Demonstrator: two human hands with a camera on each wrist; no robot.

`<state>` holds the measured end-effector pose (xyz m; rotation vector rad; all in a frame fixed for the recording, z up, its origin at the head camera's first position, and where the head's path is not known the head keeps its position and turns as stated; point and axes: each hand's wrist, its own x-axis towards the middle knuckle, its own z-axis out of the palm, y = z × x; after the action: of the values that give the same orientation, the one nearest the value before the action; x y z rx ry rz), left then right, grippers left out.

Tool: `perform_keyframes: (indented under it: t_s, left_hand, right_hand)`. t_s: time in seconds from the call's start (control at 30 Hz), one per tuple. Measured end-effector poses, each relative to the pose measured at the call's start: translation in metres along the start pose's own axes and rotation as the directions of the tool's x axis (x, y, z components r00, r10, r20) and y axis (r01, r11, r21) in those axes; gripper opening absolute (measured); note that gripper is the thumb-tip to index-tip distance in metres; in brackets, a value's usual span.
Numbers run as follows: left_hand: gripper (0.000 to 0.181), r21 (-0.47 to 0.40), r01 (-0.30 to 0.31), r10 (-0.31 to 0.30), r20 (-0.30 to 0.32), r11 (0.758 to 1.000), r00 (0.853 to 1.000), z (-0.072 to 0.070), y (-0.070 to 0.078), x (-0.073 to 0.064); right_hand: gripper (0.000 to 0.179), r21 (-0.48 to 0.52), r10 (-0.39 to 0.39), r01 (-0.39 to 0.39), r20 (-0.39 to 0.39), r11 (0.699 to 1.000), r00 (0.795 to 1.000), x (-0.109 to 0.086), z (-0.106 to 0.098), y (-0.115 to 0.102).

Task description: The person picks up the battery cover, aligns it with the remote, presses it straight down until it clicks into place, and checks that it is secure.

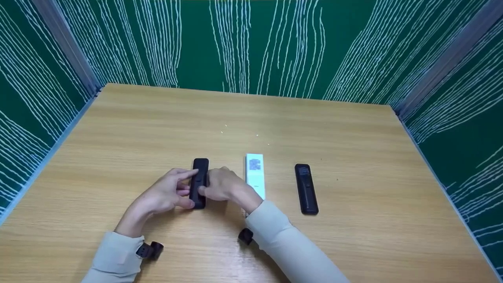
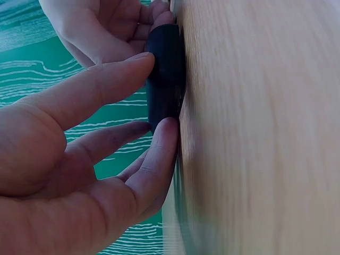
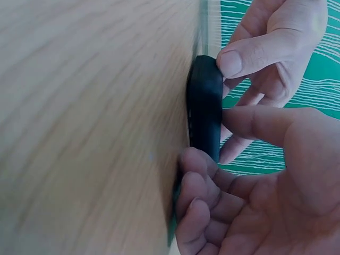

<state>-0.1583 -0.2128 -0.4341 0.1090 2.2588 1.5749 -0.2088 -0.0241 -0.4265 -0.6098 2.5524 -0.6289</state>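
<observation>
A black remote control [image 1: 199, 183] lies lengthwise on the table, between both hands. From its left side my left hand [image 1: 167, 192] holds it, thumb near the close end and a finger reaching its upper face. On the opposite side my right hand [image 1: 224, 184] has its thumb on the upper face and its other fingers curled by the right edge. In the left wrist view the remote [image 2: 166, 79] stays low against the tabletop. The right wrist view shows the remote [image 3: 206, 106] with fingers of both hands touching it. Small details of its face are too blurred to tell.
A white remote [image 1: 255, 177] with a printed label lies right of the hands, partly hidden by the right forearm. Further right is another black remote [image 1: 306, 189]. Tiny pale specks dot the wooden table [image 1: 157, 118]. Green, white-streaked walls [image 1: 196, 47] stand around it.
</observation>
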Motion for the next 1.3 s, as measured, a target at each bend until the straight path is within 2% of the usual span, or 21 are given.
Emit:
perform_keyframes:
  t_s: [0.23,0.87,1.07,1.3]
  left_hand:
    - [0.099,0.020,0.001,-0.001,-0.004,1.000,1.000,0.000,0.002,-0.001]
    - [0.099,0.010,0.011,-0.011,0.004,1.000,1.000,-0.001,0.000,0.001]
    - [0.099,0.013,0.009,-0.009,0.009,1.000,1.000,-0.002,0.001,0.001]
    - [0.099,0.026,-0.004,0.004,0.006,1.000,1.000,-0.001,0.000,0.000]
  right_hand:
    - [0.029,0.003,0.024,-0.024,-0.026,1.000,0.999,0.007,-0.001,0.000]
    - [0.030,-0.002,0.086,-0.086,-0.037,0.996,0.996,0.011,-0.001,-0.003]
    - [0.033,-0.009,0.093,-0.094,-0.036,0.996,0.995,0.011,-0.003,-0.004]
    - [0.031,-0.021,0.061,-0.062,-0.053,0.998,0.997,0.003,-0.005,-0.001]
